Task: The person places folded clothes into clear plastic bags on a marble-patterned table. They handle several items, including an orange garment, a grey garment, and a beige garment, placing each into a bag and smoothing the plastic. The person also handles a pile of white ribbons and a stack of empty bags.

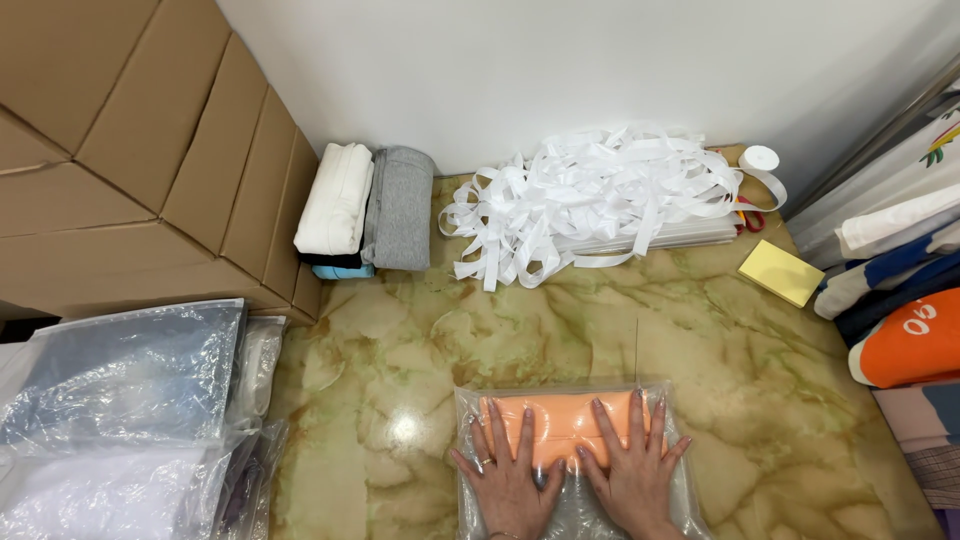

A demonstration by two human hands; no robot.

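Both hands lie flat, fingers spread and gripping nothing, the left hand [507, 480] and right hand [630, 465] pressing on a clear plastic bag [575, 505] with a folded orange garment [560, 420] inside, at the near edge of a glossy green-and-cream marbled surface [620, 310]. Against the white wall [560, 60] sit tangled white strips [590, 195] (a scissors handle peeks out beside them), folded clothes [365, 205], and cardboard boxes [130, 150] at left.
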